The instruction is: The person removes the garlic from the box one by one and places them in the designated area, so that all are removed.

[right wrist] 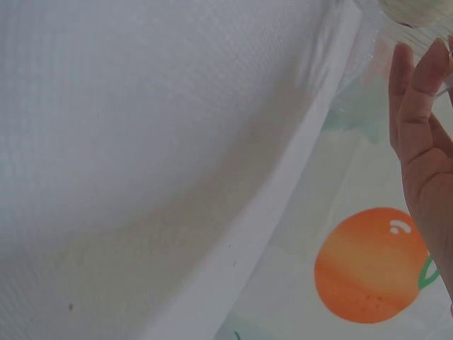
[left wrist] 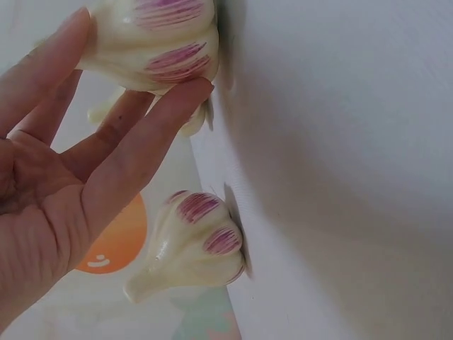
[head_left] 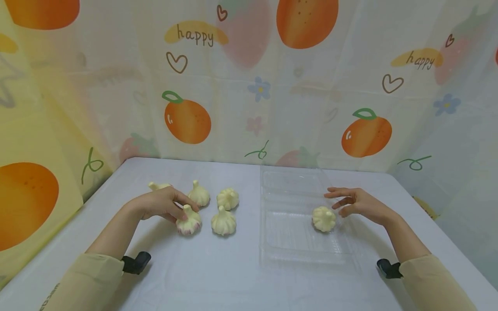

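Note:
My left hand [head_left: 161, 205] reaches over the left side of the table, thumb and fingertips on a garlic bulb [head_left: 188, 222] with purple streaks at its base. In the left wrist view the fingers [left wrist: 145, 142] lie along the side of this garlic bulb [left wrist: 159, 42], which sits on the table, stem toward the palm. A clear plastic tray [head_left: 268, 255] lies to the right, holding one pale garlic bulb [head_left: 324, 219]. Over the tray's right edge hovers my right hand [head_left: 359, 205], fingers loosely bent and holding nothing, fingertips just beside that bulb.
More garlic bulbs stand around the left hand: one upright [head_left: 223, 222] to its right, another [head_left: 228, 198] behind that, one [head_left: 199, 194] farther back, and one [head_left: 158, 185] partly hidden behind the hand. A fruit-printed curtain [head_left: 295, 125] hangs behind the white table [head_left: 186, 276].

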Demonstrator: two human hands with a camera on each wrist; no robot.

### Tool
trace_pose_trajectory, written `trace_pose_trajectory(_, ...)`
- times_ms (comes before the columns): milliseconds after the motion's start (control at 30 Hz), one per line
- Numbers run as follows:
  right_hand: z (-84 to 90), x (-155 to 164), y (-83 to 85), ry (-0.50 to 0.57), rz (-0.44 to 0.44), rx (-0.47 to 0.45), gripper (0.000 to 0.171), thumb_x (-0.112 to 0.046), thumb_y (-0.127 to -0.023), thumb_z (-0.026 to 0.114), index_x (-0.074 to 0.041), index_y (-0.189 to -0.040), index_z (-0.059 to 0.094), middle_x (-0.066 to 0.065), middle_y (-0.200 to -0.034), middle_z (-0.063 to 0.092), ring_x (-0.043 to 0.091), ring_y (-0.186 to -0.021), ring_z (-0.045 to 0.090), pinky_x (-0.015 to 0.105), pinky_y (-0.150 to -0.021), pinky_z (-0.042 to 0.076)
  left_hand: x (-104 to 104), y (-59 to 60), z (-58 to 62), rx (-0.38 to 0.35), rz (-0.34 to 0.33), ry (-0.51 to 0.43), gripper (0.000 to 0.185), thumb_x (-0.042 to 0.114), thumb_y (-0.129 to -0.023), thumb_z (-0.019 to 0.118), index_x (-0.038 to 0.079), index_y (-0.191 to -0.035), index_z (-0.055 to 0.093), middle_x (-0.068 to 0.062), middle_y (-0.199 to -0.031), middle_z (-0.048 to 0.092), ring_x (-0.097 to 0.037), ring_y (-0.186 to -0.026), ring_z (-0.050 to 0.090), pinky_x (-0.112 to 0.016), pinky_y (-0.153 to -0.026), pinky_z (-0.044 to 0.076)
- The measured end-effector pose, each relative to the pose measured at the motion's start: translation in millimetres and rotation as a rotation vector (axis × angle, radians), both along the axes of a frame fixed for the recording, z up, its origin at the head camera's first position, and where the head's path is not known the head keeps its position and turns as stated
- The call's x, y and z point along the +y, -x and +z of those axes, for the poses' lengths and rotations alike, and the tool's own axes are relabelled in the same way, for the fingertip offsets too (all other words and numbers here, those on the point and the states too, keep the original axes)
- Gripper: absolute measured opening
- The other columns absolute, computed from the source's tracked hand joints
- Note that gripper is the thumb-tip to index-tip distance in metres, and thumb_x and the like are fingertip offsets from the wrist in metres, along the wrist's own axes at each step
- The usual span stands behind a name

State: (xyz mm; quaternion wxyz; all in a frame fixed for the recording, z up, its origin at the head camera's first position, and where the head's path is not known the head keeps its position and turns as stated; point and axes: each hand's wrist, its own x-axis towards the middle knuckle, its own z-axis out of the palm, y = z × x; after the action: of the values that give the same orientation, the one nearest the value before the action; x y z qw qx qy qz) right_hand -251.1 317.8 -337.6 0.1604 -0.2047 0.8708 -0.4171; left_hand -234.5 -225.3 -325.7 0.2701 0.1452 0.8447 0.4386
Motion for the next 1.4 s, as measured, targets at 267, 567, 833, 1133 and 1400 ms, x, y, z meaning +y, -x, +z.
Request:
trace_pose_trajectory(267, 0.5, -0.2, -0.7, 0.005, 0.0, -0.004, 0.051, -0.005, -0.083, 0.059, -0.001, -0.133, 0.049, 0.023, -0.152, 0.025, 0.034, -0.11, 0.06, 0.025, -0.08, 0.053, 1.5, -0.4, 1.3, -0.01, 0.01, 0.011, 0.037, 0.005, -0.073, 0.072, 0.007, -0.11, 0.068, -0.007, -0.113, 0.062, -0.01, -0.079, 0.058, -0.029, -0.072, 0.056)
trace_pose_trajectory(567, -0.4, 0.1, 0.1, 0.005, 0.001, -0.003, 0.051, -0.006, -0.083, 0.059, -0.001, -0.133, 0.049, 0.022, -0.152, 0.026, 0.029, -0.108, 0.062, 0.025, -0.081, 0.053, 4.7, -1.6, 4.2, 0.006, 0.02, 0.056, 0.038, 0.004, -0.071, 0.074, 0.009, -0.108, 0.069, -0.005, -0.109, 0.062, -0.013, -0.078, 0.053, -0.028, -0.07, 0.055)
trace_pose_trajectory(833, 0.7, -0.4, -1.3, 0.005, 0.001, 0.001, 0.051, -0.006, -0.083, 0.059, -0.001, -0.133, 0.049, 0.022, -0.152, 0.026, 0.032, -0.109, 0.061, 0.025, -0.08, 0.054, 3.0, -2.8, 3.9, 0.03, 0.005, 0.074, 0.042, 0.011, -0.072, 0.076, 0.01, -0.113, 0.067, -0.008, -0.125, 0.061, -0.016, -0.101, 0.054, -0.029, -0.077, 0.056)
trace_pose_trajectory(1133, 0.1, -0.6, -1.1, 0.008, 0.001, 0.0, 0.051, -0.005, -0.083, 0.06, -0.001, -0.133, 0.049, 0.022, -0.152, 0.026, 0.033, -0.11, 0.06, 0.025, -0.08, 0.053, -1.3, -5.0, 8.3, 0.083, -0.022, 0.102, 0.047, 0.022, -0.073, 0.077, 0.014, -0.118, 0.065, -0.007, -0.126, 0.061, -0.02, -0.109, 0.056, -0.028, -0.082, 0.053)
trace_pose_trajectory(1400, -0.2, -1.2, -0.5, 0.004, -0.002, -0.001, 0.051, -0.005, -0.083, 0.06, -0.001, -0.133, 0.05, 0.022, -0.152, 0.026, 0.034, -0.11, 0.06, 0.025, -0.08, 0.053, -5.8, -6.3, 13.7, 0.134, -0.045, 0.085, 0.05, 0.026, -0.076, 0.075, 0.016, -0.123, 0.061, -0.006, -0.13, 0.06, -0.032, -0.123, 0.052, -0.044, -0.1, 0.045)
